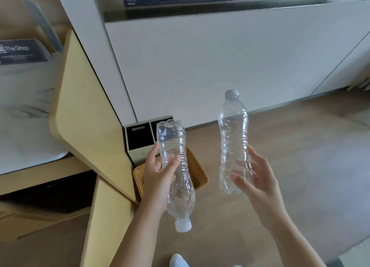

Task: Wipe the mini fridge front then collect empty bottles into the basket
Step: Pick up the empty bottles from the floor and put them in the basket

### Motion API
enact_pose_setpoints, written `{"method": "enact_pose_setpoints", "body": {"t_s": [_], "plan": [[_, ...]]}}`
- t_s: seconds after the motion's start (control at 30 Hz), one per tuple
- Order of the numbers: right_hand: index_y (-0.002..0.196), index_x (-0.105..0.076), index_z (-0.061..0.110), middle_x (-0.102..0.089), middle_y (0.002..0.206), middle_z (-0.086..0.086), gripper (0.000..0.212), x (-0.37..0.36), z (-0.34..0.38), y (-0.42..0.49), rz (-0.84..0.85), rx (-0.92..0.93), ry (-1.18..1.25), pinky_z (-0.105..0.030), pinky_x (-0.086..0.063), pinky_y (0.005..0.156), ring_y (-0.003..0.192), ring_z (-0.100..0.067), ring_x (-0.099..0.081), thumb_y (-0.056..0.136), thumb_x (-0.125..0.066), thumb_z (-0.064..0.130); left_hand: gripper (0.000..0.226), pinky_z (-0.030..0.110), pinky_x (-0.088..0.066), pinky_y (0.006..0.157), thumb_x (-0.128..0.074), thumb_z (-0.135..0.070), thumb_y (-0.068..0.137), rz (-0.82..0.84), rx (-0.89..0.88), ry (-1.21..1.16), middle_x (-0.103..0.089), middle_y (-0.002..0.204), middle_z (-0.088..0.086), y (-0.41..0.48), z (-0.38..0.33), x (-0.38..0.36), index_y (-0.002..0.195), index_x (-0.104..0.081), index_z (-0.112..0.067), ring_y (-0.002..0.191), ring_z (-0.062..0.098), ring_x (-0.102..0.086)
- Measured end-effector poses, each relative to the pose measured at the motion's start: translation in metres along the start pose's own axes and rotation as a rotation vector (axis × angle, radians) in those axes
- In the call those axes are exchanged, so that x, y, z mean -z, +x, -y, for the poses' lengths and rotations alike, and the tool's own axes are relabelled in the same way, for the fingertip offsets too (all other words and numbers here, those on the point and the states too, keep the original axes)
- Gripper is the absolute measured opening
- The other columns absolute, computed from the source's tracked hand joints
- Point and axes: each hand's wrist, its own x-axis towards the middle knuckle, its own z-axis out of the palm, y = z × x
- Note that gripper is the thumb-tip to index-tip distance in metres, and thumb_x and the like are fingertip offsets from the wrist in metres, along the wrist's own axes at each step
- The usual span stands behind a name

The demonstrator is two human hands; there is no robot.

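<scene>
My left hand (158, 174) grips a clear empty plastic bottle (180, 188) around its middle, held upside down with its white cap pointing toward me. My right hand (254, 178) holds a second clear empty bottle (233, 134) upright near its base, grey cap on top, fingers curled loosely round it. Below and behind the left bottle a woven wicker basket (197, 170) sits on the floor, mostly hidden by my left hand and the bottle.
A wooden cabinet door (88, 110) stands open at the left, with a marble-look counter (22, 114) and a dark sign behind it. A small two-slot bin (140, 138) stands behind the basket against a white cabinet front (230, 62). Wood floor spreads to the right.
</scene>
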Motion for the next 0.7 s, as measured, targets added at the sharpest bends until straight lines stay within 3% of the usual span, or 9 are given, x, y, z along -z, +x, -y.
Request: {"method": "enact_pose_setpoints", "body": {"t_s": [0.1, 0.23, 0.37, 0.47, 0.53, 0.7], "plan": [[0.106, -0.053, 0.062, -0.064, 0.112, 0.001, 0.062, 0.004, -0.017, 0.028, 0.065, -0.052, 0.014, -0.043, -0.046, 0.097, 0.106, -0.018, -0.062, 0.053, -0.076, 0.04, 0.064, 0.011, -0.05, 0.06, -0.069, -0.018, 0.078, -0.081, 0.044, -0.046, -0.061, 0.109, -0.011, 0.014, 0.009, -0.003, 0.133, -0.039, -0.035, 0.089, -0.005, -0.063], [0.114, -0.051, 0.054, -0.065, 0.108, -0.002, 0.075, 0.01, -0.043, 0.079, 0.172, -0.125, 0.026, -0.034, -0.053, 0.082, 0.097, -0.013, -0.065, 0.045, -0.082, 0.059, 0.056, 0.009, -0.047, 0.055, -0.067, -0.014, 0.08, -0.201, 0.068, -0.051, -0.062, 0.099, -0.012, 0.028, 0.02, -0.017, 0.127, -0.043, -0.033, 0.079, -0.007, -0.064], [0.119, -0.047, 0.053, -0.065, 0.106, 0.002, 0.084, 0.016, -0.069, 0.137, 0.369, -0.173, -0.046, -0.038, -0.051, 0.083, 0.097, -0.015, -0.065, 0.043, -0.076, 0.07, 0.07, 0.017, -0.049, 0.067, -0.07, -0.025, 0.075, -0.37, 0.109, -0.094, -0.06, 0.108, -0.011, 0.046, 0.034, -0.038, 0.137, -0.037, -0.033, 0.096, 0.001, -0.061], [0.115, -0.046, 0.06, -0.065, 0.107, 0.003, 0.065, 0.021, -0.088, 0.181, 0.53, -0.173, -0.109, -0.041, -0.05, 0.087, 0.098, -0.017, -0.065, 0.059, -0.077, 0.051, 0.056, 0.012, -0.047, 0.067, -0.068, -0.021, 0.079, -0.497, 0.1, -0.114, -0.056, 0.107, -0.018, 0.059, 0.047, -0.062, 0.125, -0.042, -0.039, 0.092, -0.01, -0.058], [0.113, -0.043, 0.063, -0.063, 0.111, 0.002, 0.061, 0.021, -0.104, 0.208, 0.608, -0.162, -0.162, -0.043, -0.05, 0.088, 0.1, -0.016, -0.063, 0.069, -0.072, 0.031, 0.057, 0.014, -0.047, 0.068, -0.066, -0.019, 0.08, -0.557, 0.103, -0.139, -0.057, 0.106, -0.019, 0.07, 0.06, -0.074, 0.127, -0.041, -0.04, 0.095, -0.006, -0.059], [0.132, -0.037, 0.038, -0.064, 0.11, 0.002, 0.064, 0.001, -0.165, 0.247, 0.696, -0.237, -0.193, -0.033, -0.052, 0.083, 0.097, -0.005, -0.063, 0.08, -0.066, 0.013, 0.063, 0.021, -0.045, 0.072, -0.069, -0.026, 0.079, -0.664, 0.153, -0.133, -0.056, 0.102, -0.017, 0.107, 0.109, -0.077, 0.129, -0.036, -0.044, 0.096, -0.004, -0.054]]}}
